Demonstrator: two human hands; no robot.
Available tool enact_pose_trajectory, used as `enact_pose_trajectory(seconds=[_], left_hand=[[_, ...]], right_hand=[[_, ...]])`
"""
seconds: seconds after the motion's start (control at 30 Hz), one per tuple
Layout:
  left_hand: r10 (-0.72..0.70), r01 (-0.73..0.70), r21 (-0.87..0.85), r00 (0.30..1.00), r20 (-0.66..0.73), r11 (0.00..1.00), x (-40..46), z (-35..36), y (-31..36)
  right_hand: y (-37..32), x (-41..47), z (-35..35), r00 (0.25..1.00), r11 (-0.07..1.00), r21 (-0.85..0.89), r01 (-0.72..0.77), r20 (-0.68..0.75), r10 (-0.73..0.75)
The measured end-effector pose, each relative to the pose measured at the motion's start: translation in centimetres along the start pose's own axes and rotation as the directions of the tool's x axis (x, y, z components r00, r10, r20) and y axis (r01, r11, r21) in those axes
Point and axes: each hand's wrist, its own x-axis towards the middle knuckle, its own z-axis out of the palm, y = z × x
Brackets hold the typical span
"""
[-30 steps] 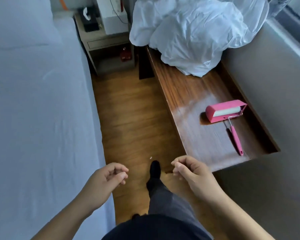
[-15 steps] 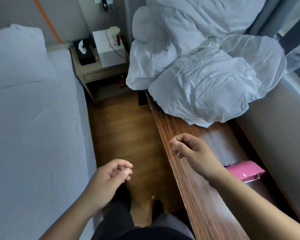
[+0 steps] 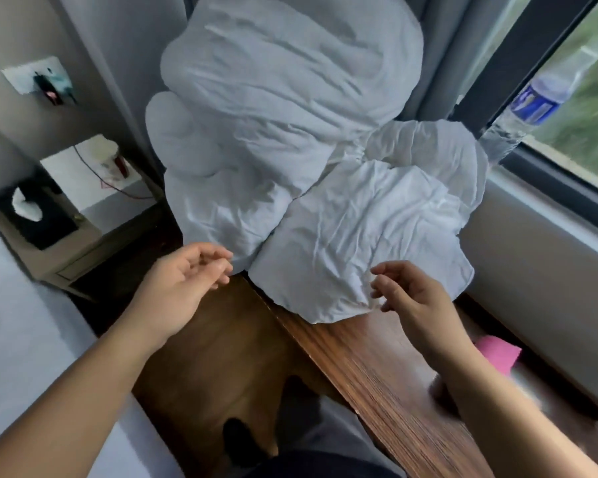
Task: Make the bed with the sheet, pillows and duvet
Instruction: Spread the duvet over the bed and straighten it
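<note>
Bedding heap (image 3: 325,188) piled dead ahead on worktop (image 3: 387,384), right hand (image 3: 415,298) brushing its near edge, left hand (image 3: 183,288) just short, both loosely spread, empty.

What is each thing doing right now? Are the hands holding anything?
Left hand: open, holding nothing.
Right hand: open, fingertips at the bedding.
White bedding: crumpled, piled on the wooden ledge.
Bed: sheet on, flat.
Water bottle: upright on the windowsill.

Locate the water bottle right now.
Head view, upper right: the water bottle stands tilted against the window, just right of the piled white bedding on the wooden ledge.
</note>
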Motion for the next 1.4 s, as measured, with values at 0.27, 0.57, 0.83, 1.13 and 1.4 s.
enact_pose_trajectory(seconds=[0.27,0.57,0.83,1.13,1.4], left_hand=[[0.311,-0.308,0.057,0.949,-0.056,0.950,17.0,-2.1,9.5],[0.286,-0.194,0.428,0.945,-0.161,0.883,28.1,-4.4,10.8],[-0.279,0.234,-0.210,0.936,-0.215,0.949,32.1,-4.8,11.4],[-0.411,0.370,-0.447,0.912,0.005,0.814,31.1,-2.5,9.8],[-0.330,0.277,-0.428,0.943,-0.051,0.860,30.5,-1.9,9.3]], right_hand=[[-2.9,10.7,0.0,0.964,0.968,-0.247,0.034,-0.247,-0.097],[-2.4,14.1,2.8,0.969,0.736,-0.634,-0.238,-0.207,0.135],[-0.9,15.6,4.6,0.864,0.678,-0.537,-0.501,-0.355,0.358],[1.8,18.7,2.9,0.816,0.761,-0.336,-0.555,-0.395,0.421],[0.8,20.7,2.8,0.890,0.889,-0.291,-0.355,-0.397,0.225]])
